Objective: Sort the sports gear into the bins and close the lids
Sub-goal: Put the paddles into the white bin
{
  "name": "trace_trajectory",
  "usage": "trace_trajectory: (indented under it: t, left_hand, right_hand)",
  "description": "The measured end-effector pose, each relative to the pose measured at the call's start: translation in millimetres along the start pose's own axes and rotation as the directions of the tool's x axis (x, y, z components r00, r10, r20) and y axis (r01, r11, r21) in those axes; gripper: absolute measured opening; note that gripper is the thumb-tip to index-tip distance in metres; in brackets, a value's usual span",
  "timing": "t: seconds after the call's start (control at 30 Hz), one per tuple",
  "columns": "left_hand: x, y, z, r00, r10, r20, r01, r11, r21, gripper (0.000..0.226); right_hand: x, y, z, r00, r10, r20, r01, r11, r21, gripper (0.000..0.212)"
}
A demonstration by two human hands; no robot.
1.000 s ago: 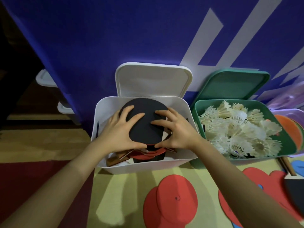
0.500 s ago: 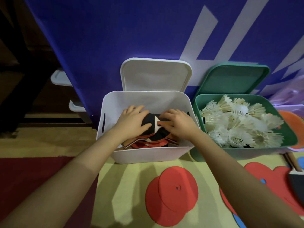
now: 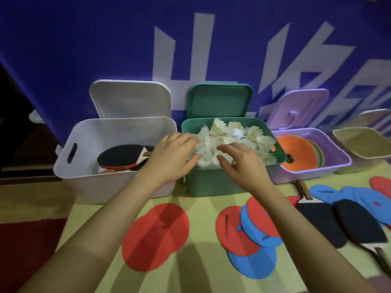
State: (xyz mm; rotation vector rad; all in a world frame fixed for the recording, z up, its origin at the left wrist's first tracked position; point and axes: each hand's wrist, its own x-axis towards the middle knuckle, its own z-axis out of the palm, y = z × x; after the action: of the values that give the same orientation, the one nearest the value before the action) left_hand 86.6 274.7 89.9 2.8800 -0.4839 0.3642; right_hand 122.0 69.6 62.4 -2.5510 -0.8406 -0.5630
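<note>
Paddle (image 3: 378, 237) handle runs off the frame's right edge, apparently

left hand (image 3: 169, 158) — fingers spread, palm down | right hand (image 3: 243, 163) — fingers loosely curled, apparently empty | forearms extended

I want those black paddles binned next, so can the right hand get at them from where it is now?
Probably yes. The right hand is at the green bin, and the black paddles lie uncovered on the floor to its right, with nothing over them or between.
</note>
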Motion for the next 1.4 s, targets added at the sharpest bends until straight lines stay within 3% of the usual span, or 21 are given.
trace_trajectory:
  t: [0.13,0.3,0.7,0.83,0.93,1.0,1.1,1.27,1.4]
  left_hand:
    - [9.5,69.9,19.3,1.000,0.021,0.023,-0.021,1.000,0.006,0.050]
    - [23.0,131.2,41.3,0.998,0.056,0.038,-0.055,0.998,-0.003,0.041]
    - [86.8,194.4,129.6,0.946,0.233,0.226,-0.218,0.972,-0.089,0.050]
    - [112.8,218.1,168.6,0.901,0.294,0.318,-0.266,0.955,-0.130,0.055]
    - [129.6,236.5,202.7,0.876,0.311,0.369,-0.272,0.950,-0.153,0.045]
    - [141.5,250.1,225.5,0.853,0.324,0.408,-0.281,0.946,-0.163,0.049]
    - [159.7,270.6,257.4,0.814,0.315,0.488,-0.291,0.948,-0.128,0.061]
    - [184.9,303.5,299.4,0.796,0.279,0.536,-0.278,0.957,-0.086,0.061]
    - [202.2,320.2,325.1,0.784,0.285,0.551,-0.394,0.915,0.087,0.066]
  right_hand:
    - [-48.4,45.9,-32.4,1.000,0.030,-0.007,-0.030,0.999,-0.011,0.035]
    - [-89.0,91.3,-53.7,0.997,0.080,-0.016,-0.080,0.997,0.000,0.038]
    - [-145.7,186.5,-44.9,0.948,0.318,0.011,-0.318,0.948,-0.005,0.036]
    - [-172.9,227.2,-41.4,0.861,0.501,0.082,-0.499,0.865,-0.054,0.041]
    - [-197.5,265.5,-36.5,0.721,0.636,0.274,-0.586,0.771,-0.249,0.066]
    - [-215.4,290.7,-31.5,0.624,0.688,0.370,-0.597,0.726,-0.341,0.091]
    - [-235.7,322.0,-26.2,0.547,0.703,0.454,-0.572,0.710,-0.410,0.117]
    - [-255.7,358.4,-21.5,0.580,0.587,0.565,-0.451,0.809,-0.377,0.120]
    - [-266.9,375.9,-18.4,0.639,0.482,0.600,-0.361,0.876,-0.320,0.122]
